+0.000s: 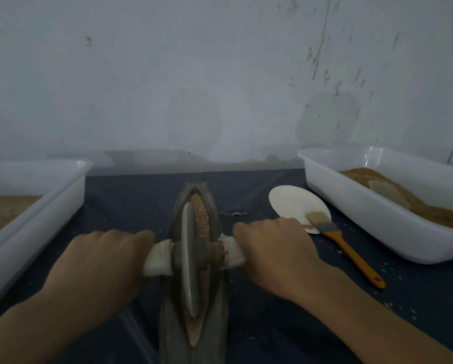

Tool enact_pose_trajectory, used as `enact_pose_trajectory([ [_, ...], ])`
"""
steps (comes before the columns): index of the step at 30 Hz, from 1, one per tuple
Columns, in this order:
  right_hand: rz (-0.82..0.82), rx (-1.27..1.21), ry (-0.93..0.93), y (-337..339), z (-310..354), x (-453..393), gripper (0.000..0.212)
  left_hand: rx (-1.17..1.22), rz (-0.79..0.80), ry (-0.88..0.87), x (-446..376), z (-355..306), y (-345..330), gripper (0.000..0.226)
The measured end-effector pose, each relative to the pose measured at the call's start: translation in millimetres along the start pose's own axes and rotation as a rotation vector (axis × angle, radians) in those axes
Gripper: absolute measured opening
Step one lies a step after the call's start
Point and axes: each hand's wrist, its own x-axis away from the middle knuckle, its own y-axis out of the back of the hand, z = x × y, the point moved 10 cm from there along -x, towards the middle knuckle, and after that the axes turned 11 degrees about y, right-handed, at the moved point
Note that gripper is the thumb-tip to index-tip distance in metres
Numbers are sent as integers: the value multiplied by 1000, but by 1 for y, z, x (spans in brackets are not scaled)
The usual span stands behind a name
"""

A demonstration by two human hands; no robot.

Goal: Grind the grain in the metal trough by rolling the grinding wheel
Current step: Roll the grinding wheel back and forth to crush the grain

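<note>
Trough (194, 298) lay lengthwise on the dark worktop (285, 337), centred in front of the person. Wheel (187, 258) stood on edge in the groove, roughly mid-length. Grain (201, 219) sat mostly in the far half, still coarse; finer tan powder showed at the near tip.

Left hand (102, 266) and right hand (275, 250) each had fingers curled over a cloth-wrapped end of the axle (215, 252), one either side of the wheel, knuckles up. Both gripped the axle, not the disc.

My read on doing the stroke well:
- Press equally on both ends, so the wheel stays upright and doesn't ride up the trough wall.
- Roll away into the far grain, full length, then back. Short strokes would leave the far pile whole.
- Keep the wraps clear of the trough rim.
- Ease off near the tips, or grain spills; specks already lay on the worktop.

Brush (333, 232) rested on a paper plate (293, 203) to the right, beside a white tub (377, 219) holding brown meal; another tub (36, 206) sat left.
</note>
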Motion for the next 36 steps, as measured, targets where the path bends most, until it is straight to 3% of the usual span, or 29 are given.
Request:
enact_pose_trajectory([
  [4, 42, 9, -36, -9, -6, -5, 40, -24, 23, 28, -7, 4, -10, 59],
  [9, 67, -2, -76, -35, -29, -44, 22, -29, -37, 181, -48, 17, -34, 27],
  [13, 76, 14, -99, -44, -37, -59, 20, 5, -4, 212, -66, 21, -46, 25],
  [19, 122, -72, 3, -20, -13, -35, 18, -3, 135, 180, -30, 20, -40, 23],
  [22, 64, -42, 30, 0, 0, -12, 27, 16, 167, 168, -7, 23, -34, 28],
  [25, 84, -39, 8, -2, -1, -5, 29, 44, 108, 148, -3, 22, -29, 33],
  [29, 89, -14, -37, -19, -13, -29, 17, -17, 25, 136, -25, 16, -35, 34],
  [36, 93, -5, -104, -43, -40, -64, 15, 26, -34, 197, -64, 20, -41, 26],
])
